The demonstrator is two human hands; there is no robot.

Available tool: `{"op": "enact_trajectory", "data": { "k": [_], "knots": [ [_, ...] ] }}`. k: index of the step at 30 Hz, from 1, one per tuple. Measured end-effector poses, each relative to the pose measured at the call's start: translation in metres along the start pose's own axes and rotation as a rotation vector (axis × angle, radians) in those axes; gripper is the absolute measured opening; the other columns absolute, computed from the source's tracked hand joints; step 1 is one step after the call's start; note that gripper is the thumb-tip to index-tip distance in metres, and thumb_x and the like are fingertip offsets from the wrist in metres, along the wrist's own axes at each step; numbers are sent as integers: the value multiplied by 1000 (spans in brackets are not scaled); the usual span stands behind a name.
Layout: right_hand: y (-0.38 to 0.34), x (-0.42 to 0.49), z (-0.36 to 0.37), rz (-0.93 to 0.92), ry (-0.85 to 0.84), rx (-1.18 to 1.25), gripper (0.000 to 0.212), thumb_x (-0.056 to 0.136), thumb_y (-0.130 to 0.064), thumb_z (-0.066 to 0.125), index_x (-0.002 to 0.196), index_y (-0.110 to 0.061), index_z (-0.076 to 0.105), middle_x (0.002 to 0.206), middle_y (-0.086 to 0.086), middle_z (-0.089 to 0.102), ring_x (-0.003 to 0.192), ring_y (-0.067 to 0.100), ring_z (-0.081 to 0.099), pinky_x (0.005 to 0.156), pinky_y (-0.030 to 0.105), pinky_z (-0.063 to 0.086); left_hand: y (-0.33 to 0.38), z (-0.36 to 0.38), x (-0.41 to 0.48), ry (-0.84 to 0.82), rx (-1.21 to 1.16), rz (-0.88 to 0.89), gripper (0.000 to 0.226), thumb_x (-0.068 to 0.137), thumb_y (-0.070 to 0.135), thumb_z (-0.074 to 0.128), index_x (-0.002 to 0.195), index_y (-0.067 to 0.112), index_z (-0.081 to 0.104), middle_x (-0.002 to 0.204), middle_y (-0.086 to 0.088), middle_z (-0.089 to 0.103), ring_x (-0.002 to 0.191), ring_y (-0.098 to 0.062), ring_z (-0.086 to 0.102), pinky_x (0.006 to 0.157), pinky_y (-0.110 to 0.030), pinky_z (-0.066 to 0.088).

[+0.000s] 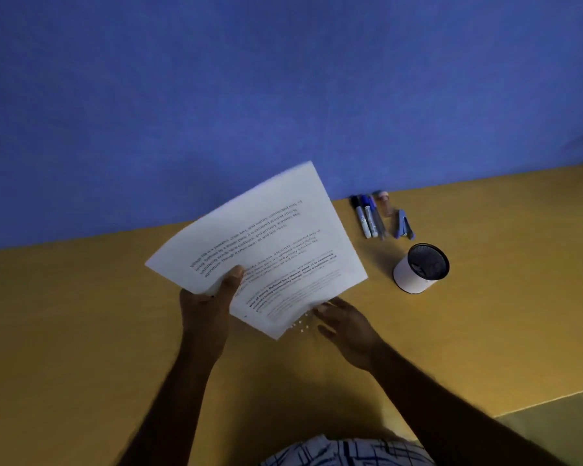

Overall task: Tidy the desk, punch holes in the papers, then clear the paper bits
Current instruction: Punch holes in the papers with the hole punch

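A few printed white papers (pixel 266 237) are fanned out and lifted off the yellow desk (pixel 81 331). My left hand (pixel 206 311) grips them at their near left edge, thumb on top. My right hand (pixel 345 326) hovers flat with fingers spread beside the papers' near right corner, touching or almost touching it. Small white paper bits (pixel 298 326) lie scattered on the desk just under that corner. No hole punch is visible.
At the back, against the blue partition (pixel 283 95), lie several pens and markers (pixel 367 216) and a blue stapler (pixel 404 225). A white pen cup with a black mesh rim (pixel 419 274) stands right of the papers. The desk's right edge (pixel 535 403) runs diagonally.
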State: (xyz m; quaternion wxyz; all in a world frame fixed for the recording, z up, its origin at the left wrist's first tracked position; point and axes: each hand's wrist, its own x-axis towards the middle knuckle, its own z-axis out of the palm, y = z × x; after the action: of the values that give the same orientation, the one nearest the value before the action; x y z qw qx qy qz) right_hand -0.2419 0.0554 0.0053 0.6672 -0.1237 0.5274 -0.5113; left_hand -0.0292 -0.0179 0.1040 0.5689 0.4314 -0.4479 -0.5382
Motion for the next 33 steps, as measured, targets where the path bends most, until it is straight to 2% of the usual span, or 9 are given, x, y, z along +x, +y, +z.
{"op": "enact_trajectory", "data": {
  "k": [2,6,10,15,21,25,27,29,33],
  "knots": [
    [1,3,1,16,-88,92,26,87,-10,65,112,-13,59,119,9,64,110,24,59,105,44,40,-2,1,0,-16,-75,-11,45,85,-3,63,117,29,62,119,3,69,114,-18,64,85,-36,57],
    [-16,13,11,-80,-77,45,29,89,-10,63,117,-12,59,123,6,66,119,28,58,107,46,40,-6,0,-3,-55,-135,-62,48,88,-9,55,129,16,53,121,4,68,115,-15,63,82,-30,57],
    [-43,17,10,-245,-32,-49,34,92,-5,56,126,-9,59,129,5,65,122,28,58,97,39,50,-6,-28,3,-37,-9,-18,47,89,1,61,134,13,53,135,-5,60,128,-22,54,103,-41,46],
    [-73,7,3,-369,-101,-147,42,91,-2,56,133,-2,53,135,13,60,123,30,58,99,46,50,9,-73,16,-83,306,-12,31,84,2,66,103,27,64,92,21,73,93,-2,69,70,-13,55],
    [-98,-5,0,-548,-110,-277,36,83,-4,62,119,-5,63,121,5,69,114,23,64,93,32,53,4,-92,33,-174,516,-103,42,77,-3,74,98,33,64,93,25,72,91,0,68,84,-34,56],
    [-103,1,1,-632,-59,-427,19,84,6,65,101,12,63,98,7,73,94,22,68,80,31,55,0,-73,32,-189,508,-80,42,78,-5,72,101,30,64,91,29,71,90,7,66,83,-27,54],
    [-105,1,3,-654,-68,-431,9,83,10,64,91,8,62,86,-5,73,84,13,68,72,24,54,-3,-66,31,-166,456,-49,41,79,-7,70,108,20,64,94,25,72,93,4,66,81,-20,55],
    [-106,1,5,-638,-81,-381,16,80,6,67,94,0,66,91,-6,76,89,13,70,76,25,56,-4,-62,30,-135,434,-7,38,79,-10,68,111,10,62,92,26,72,90,7,66,77,-11,53],
    [-105,3,7,-674,-53,-434,19,79,5,70,95,-4,68,92,-6,75,89,12,70,75,25,55,-6,-59,30,-108,435,48,34,81,-5,68,110,13,64,95,25,71,93,3,67,80,-14,54]
  ]
}}
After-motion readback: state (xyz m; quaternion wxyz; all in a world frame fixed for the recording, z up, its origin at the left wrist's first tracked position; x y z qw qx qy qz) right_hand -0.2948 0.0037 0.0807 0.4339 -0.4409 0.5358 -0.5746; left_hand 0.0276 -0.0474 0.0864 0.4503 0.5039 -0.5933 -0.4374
